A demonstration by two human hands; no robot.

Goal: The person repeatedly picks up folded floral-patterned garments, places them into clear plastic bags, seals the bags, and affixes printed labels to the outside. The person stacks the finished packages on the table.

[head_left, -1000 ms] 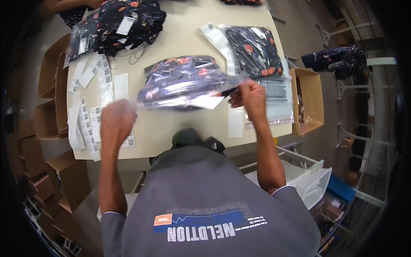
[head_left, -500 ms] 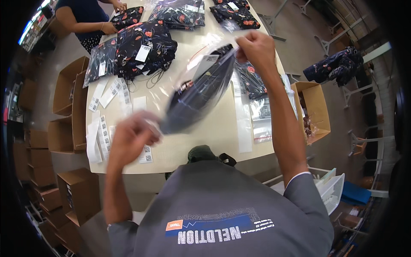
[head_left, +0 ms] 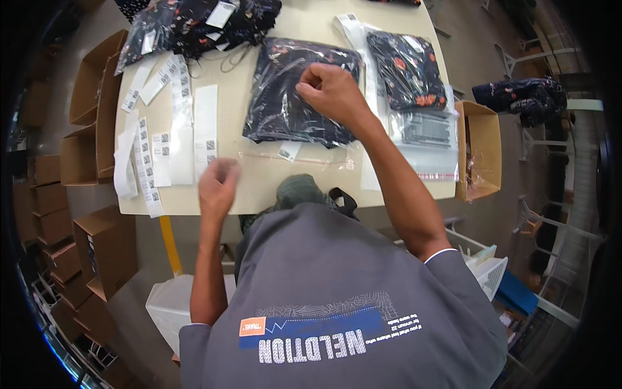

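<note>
A dark floral garment in a clear plastic bag [head_left: 285, 120] lies flat on the table, its clear flap toward me and a white tag showing near that edge. Over the bag's upper middle is my right hand [head_left: 334, 91], fingers curled in; anything inside them is hidden, and I cannot tell whether it touches the plastic. My left hand [head_left: 219, 185] is off the bag's near left corner, close to the table's front edge, its fingers smeared by motion. To the right, another bagged floral garment [head_left: 409, 71] rests on a stack of clear bags [head_left: 427, 144].
Strips of white labels [head_left: 182, 123] are spread over the left of the table [head_left: 259, 185]. Behind them lie more floral garments [head_left: 194, 29] with tags. Open cardboard boxes stand at the left [head_left: 83, 152] and right [head_left: 484, 146] sides. A white basket [head_left: 489, 272] is at my right.
The bagged garment, held up and tilted between both hands before, now lies flat on the table. My left hand has come away from it. The view has shifted, and the co-worker's arms have left it.
</note>
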